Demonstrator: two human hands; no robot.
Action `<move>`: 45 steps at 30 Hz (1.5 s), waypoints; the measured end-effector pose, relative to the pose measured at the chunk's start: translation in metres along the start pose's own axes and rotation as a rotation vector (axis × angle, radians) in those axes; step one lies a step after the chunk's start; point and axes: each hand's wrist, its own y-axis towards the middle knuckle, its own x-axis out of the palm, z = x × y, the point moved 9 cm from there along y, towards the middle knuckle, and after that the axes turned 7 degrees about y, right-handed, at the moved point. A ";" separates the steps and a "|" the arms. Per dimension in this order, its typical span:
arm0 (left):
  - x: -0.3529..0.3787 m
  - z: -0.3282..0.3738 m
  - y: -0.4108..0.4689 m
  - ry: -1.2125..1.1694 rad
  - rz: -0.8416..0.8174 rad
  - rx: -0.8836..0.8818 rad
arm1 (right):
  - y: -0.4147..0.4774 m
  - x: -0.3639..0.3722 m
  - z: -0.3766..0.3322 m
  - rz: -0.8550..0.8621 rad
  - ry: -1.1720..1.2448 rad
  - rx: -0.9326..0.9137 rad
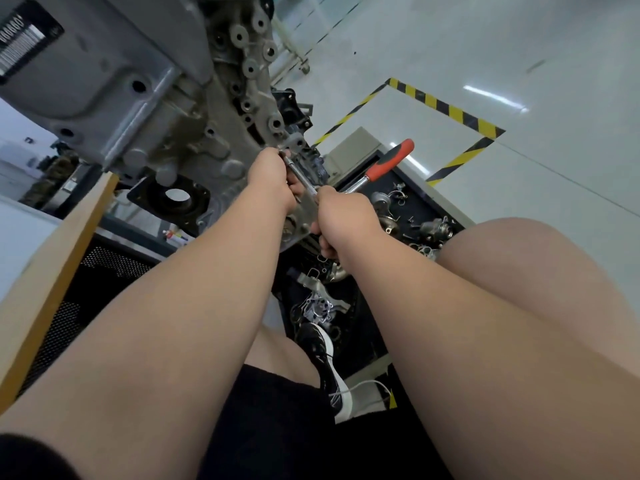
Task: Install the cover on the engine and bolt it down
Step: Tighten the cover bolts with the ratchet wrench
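Our left hand (pixel 268 174) sits just above the middle of the frame, its fingers closed round the upper end of a slim chrome extension bar (pixel 301 176), right where the bar's tip meets the engine. Our right hand (pixel 341 216) is just below and right of it, fingers curled round the lower end of the same tool. The back of the hand hides exactly what the fingers clasp. From that hand a ratchet wrench with a red and black handle (pixel 391 161) sticks out toward the upper right, free of both hands.

We see the grey cast-metal engine (pixel 180 133) filling the upper left, tilted in the view. Its grey cover with round bolt bosses (pixel 251 67) lies against the engine's face and runs from top centre down to the bar's tip. A smooth grey pan carries a black barcode label (pixel 24 39) in the top left corner. Below the engine is a black plate with a round opening (pixel 169 199).

To the right of our hands a black tray (pixel 408 188) holds loose metal parts. Yellow and black striped floor tape (pixel 446 109) runs behind it. A pale wooden beam (pixel 52 271) slants along the left edge. Our black shoe with a white sole (pixel 325 358) rests at lower centre.
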 end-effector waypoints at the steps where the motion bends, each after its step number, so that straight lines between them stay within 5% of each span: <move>1: -0.002 0.000 -0.001 0.010 -0.006 0.006 | -0.001 -0.002 0.000 0.010 0.008 0.002; 10: 0.011 0.007 -0.002 -0.010 -0.063 0.005 | -0.005 -0.022 -0.014 0.095 0.128 -0.031; 22: -0.009 -0.010 -0.006 -0.096 -0.189 -0.067 | -0.016 -0.018 -0.018 0.056 -0.157 -0.129; 36: -0.059 -0.114 0.009 -0.154 -0.141 -0.343 | -0.002 -0.031 0.034 0.139 -0.278 0.044; 45: -0.050 -0.123 -0.006 -0.115 -0.135 -0.388 | -0.011 -0.016 0.032 0.002 -0.413 0.059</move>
